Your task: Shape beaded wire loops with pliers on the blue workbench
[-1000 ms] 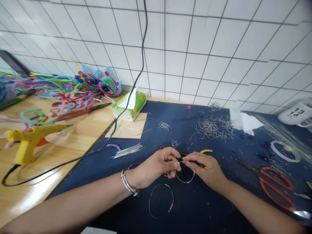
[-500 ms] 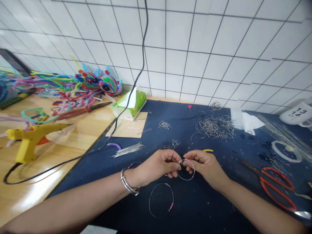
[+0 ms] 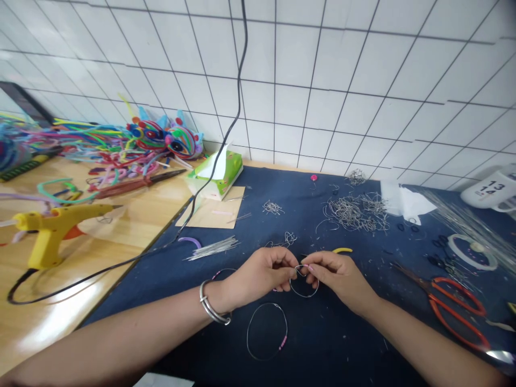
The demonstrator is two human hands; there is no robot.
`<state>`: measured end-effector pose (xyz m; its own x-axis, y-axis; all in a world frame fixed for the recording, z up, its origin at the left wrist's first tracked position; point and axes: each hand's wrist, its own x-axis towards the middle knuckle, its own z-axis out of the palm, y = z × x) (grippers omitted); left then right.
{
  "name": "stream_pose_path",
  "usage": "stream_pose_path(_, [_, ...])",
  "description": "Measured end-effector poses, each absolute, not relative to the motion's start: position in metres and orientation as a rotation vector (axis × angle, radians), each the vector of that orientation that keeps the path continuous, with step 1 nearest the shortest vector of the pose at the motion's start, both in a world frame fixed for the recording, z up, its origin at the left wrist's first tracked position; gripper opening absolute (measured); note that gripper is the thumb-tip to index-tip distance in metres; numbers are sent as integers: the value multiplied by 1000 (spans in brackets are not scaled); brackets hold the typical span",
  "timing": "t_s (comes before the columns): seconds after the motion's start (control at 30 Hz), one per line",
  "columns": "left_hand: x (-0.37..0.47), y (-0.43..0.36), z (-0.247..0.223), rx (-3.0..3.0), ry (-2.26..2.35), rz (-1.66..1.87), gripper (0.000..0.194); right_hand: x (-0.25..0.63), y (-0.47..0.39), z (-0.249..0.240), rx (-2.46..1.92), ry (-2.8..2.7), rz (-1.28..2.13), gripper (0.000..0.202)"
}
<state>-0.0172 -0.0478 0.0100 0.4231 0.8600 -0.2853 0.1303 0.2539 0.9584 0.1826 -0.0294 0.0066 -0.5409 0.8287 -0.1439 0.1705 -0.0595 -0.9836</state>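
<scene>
Between my two hands is a thin silver wire ring with pink beads [image 3: 305, 296], held above the dark blue cloth. My left hand [image 3: 274, 270] pinches its left side between thumb and forefinger. At the beaded top, my right hand [image 3: 331, 270] grips it with closed fingers. A second beaded wire ring [image 3: 247, 331] lies flat on the cloth just below, its pink beads at the lower right. Another such ring [image 3: 220, 273] is partly hidden behind my left wrist. Near my right knuckles shows a yellow curved handle [image 3: 342, 250], the rest of it covered.
Orange-handled scissors [image 3: 457, 309] lie at the right. A wire heap [image 3: 355, 211] and straight wire pieces [image 3: 215, 248] are spread farther back. At the left rest a yellow glue gun [image 3: 52, 231] and a tissue box [image 3: 220, 174], with a black cable [image 3: 238, 97] crossing the view.
The held wire ring has shifted slightly left and turned a little between my fingers. Both hands keep their pinch, and the ring on the cloth stays in place.
</scene>
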Motion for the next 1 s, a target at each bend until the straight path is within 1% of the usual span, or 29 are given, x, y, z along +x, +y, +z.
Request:
stream_pose_path(0.13, [-17,-47,8,1243,1041,668,13,184,-31,8,-1038,-1668,1650,25])
stream_pose_path(0.73, [-17,-48,14,1272,1042,670,13,179,-34,7,-1138,-1706,1632,17])
stream_pose_path(0.87, [-17,-48,15,1272,1049,666,14,176,-35,8,-1123,-1676,1671,21])
stream_pose_path(1.0, [-17,-49,13,1278,1043,653,14,175,-37,7,-1145,-1689,1619,22])
